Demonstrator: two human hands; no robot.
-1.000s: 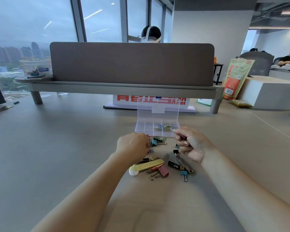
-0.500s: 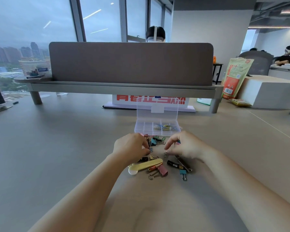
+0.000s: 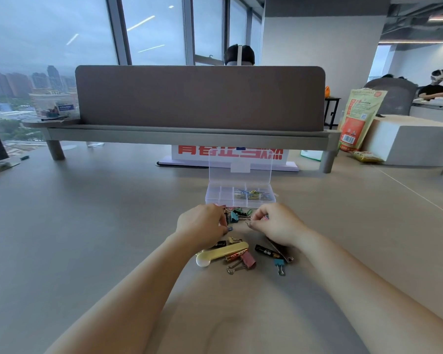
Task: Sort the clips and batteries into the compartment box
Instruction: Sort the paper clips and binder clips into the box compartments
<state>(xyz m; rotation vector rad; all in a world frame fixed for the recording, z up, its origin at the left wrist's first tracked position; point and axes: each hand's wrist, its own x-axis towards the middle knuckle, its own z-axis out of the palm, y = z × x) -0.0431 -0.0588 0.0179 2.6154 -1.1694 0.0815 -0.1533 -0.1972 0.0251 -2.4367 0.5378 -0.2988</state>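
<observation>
Both hands are held low over a loose pile of binder clips (image 3: 237,215) on the tabletop (image 3: 87,226), just in front of the compartment box (image 3: 216,200). The clear box is seen with its lid (image 3: 241,166) standing open, and coloured paper clips (image 3: 251,194) are gathered in its middle and right compartments.

The left hand (image 3: 202,226) is laid over the left edge of the pile with its fingers (image 3: 219,213) curled down among the clips; whether anything is gripped cannot be told. The right hand (image 3: 276,226) is set at the right edge, its fingers (image 3: 256,215) curled and their tips closed on the wire handle of a small clip (image 3: 248,222).

Nearer the body, more items are scattered. A pale yellow spoon-shaped piece (image 3: 223,252) is lying beside a red and gold battery (image 3: 235,256), which is touched by a pink binder clip (image 3: 248,259). A black battery (image 3: 266,251) is found below the right wrist, with a blue binder clip (image 3: 279,263) just beside it. Another dark battery (image 3: 219,244) is partly hidden under the left wrist.
</observation>
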